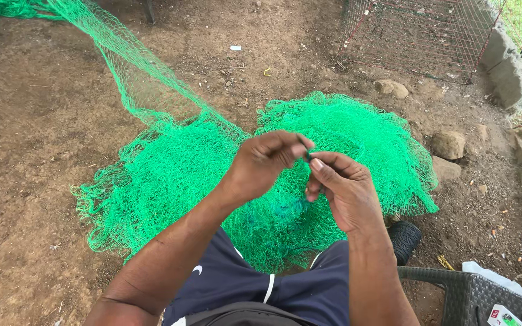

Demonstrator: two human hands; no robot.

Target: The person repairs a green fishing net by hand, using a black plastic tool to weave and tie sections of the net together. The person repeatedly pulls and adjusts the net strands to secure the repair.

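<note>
- Bare brown earth makes up the floor, packed dirt scattered with pebbles and small scraps of litter.
- Across it lies a green net, heaped in a broad, loose mound in front of the seated person, with one long tail of mesh running off to the top left corner.
- Both hands are raised above the mound, close together, nearly meeting at the fingertips.
- The left hand is curled, thumb and forefinger pressed together on a small dark thing with a thin dark strand; what exactly it is I cannot make out.
- The right hand is also partly closed, its fingertips pinching at that same dark bit from the other side, the remaining fingers bent loosely inward.
- Part of the net drapes up over the person's knees, against the dark blue shorts with white stripes.
- A dark spool of cord sits on the ground just beside the right forearm, at the near edge of the mesh.
- A dark woven plastic chair shows at the bottom right, with a small packet lying on it.
- Several stones lie on the dirt to the right of the heap.
- A wire mesh cage with a reddish frame stands at the top right, beside a low stone kerb and a strip of grass.
</note>
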